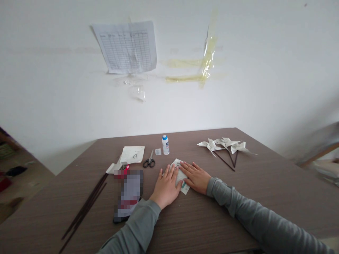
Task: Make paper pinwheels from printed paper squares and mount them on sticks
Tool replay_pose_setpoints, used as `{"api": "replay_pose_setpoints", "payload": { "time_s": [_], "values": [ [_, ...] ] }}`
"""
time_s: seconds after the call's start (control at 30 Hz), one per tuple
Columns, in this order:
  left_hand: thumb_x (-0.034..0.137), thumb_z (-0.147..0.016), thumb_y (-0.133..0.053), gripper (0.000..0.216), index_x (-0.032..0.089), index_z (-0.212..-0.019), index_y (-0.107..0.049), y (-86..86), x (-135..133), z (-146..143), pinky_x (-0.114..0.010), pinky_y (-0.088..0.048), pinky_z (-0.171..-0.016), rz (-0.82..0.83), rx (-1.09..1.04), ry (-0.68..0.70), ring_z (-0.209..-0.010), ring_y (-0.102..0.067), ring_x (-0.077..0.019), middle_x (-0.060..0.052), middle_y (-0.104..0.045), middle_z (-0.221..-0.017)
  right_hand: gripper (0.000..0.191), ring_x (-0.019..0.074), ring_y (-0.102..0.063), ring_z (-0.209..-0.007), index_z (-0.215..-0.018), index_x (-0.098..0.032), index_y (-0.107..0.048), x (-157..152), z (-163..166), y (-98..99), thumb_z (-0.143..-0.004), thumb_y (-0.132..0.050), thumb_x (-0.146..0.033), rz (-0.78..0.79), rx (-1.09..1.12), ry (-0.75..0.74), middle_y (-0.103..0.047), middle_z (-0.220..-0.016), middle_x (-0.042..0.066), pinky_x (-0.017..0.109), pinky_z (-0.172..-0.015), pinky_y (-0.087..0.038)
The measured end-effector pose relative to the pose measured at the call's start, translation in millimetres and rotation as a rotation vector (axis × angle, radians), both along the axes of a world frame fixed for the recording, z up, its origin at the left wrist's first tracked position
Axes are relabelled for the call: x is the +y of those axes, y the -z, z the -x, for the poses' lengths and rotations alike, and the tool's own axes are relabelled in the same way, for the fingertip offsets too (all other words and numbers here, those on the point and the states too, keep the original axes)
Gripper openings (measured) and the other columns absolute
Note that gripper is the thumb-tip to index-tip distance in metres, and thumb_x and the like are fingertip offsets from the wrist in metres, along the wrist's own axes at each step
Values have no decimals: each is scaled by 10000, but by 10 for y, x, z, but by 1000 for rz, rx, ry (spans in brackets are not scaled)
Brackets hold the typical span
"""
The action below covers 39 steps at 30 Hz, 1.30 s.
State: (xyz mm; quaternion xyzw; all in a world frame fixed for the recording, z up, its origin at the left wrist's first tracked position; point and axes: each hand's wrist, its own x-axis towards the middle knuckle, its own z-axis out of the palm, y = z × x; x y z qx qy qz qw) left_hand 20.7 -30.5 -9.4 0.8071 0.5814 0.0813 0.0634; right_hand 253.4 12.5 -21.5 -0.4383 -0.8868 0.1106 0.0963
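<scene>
A square of printed paper [180, 178] lies on the table, turned like a diamond. My left hand [166, 185] rests flat on its left side, fingers stretched out and pointing away from me. From the right, my right hand [196, 177] lies flat over the paper's other side, with its fingers spread. Both hands cover much of the sheet, so its outer corners are partly hidden. Just beyond them stand a white glue bottle [165, 146] with a blue cap and a pair of black-handled scissors [149, 162].
Several paper pinwheels [225, 144] on dark sticks lie at the back right. Left are a stack of paper squares [133, 154], a red box [124, 170], a blurred phone-like device [129, 194] and dark sticks [87, 206]. A small clear piece [158, 151] lies beside the bottle.
</scene>
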Motion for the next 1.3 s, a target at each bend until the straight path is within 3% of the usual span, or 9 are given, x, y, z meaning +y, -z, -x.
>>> {"api": "replay_pose_setpoints", "payload": {
  "time_s": [0.17,0.33,0.63,0.93,1.17,1.3],
  "values": [
    [434,-1288,-639,702,330,-1982,-622,-44,27,24,-814,-356,-1613,23,13,-13,-1973,-448,-487,-162,-546,-2084,805,473,-478,-1952,-2013,-375,-573,6,56,-15,-1217,-697,-401,-15,-59,89,-454,-2084,97,736,-1616,-363],
    [415,-1277,-663,679,325,-1951,-663,-82,96,0,-848,-338,-1607,14,1,-44,-1963,-463,-500,-163,-540,-2078,798,527,-452,-1956,-2020,-283,-560,123,64,11,-1251,-692,-448,-44,-105,137,-463,-2084,186,832,-1584,-374],
    [483,-1215,-742,664,338,-1863,-756,-5,144,91,-848,-415,-1569,-82,-52,-83,-1927,-517,-531,-167,-640,-2012,740,505,-434,-1973,-1992,-408,-599,306,-211,163,-1256,-609,-485,-51,-44,248,-545,-2069,88,920,-1563,-337],
    [507,-1230,-746,693,262,-1878,-731,-112,76,66,-894,-286,-1602,-45,-41,-127,-1965,-447,-533,-228,-568,-2050,749,500,-390,-1993,-2014,-390,-563,277,-217,119,-1287,-605,-562,-25,-84,274,-494,-2107,100,908,-1585,-289],
    [485,-1227,-789,649,269,-1838,-773,-212,27,60,-909,-328,-1584,-59,-53,-140,-1944,-470,-566,-232,-603,-2032,739,498,-408,-1986,-2011,-420,-564,273,-234,89,-1291,-592,-585,-5,-47,278,-496,-2109,93,925,-1576,-297],
    [449,-1265,-711,594,282,-1830,-785,-307,9,95,-925,-351,-1567,-81,-13,-187,-1939,-486,-544,-217,-620,-2025,754,476,-394,-1997,-2038,-421,-512,271,-231,56,-1304,-554,-587,17,-50,298,-457,-2130,81,886,-1593,-305]
  ]
}}
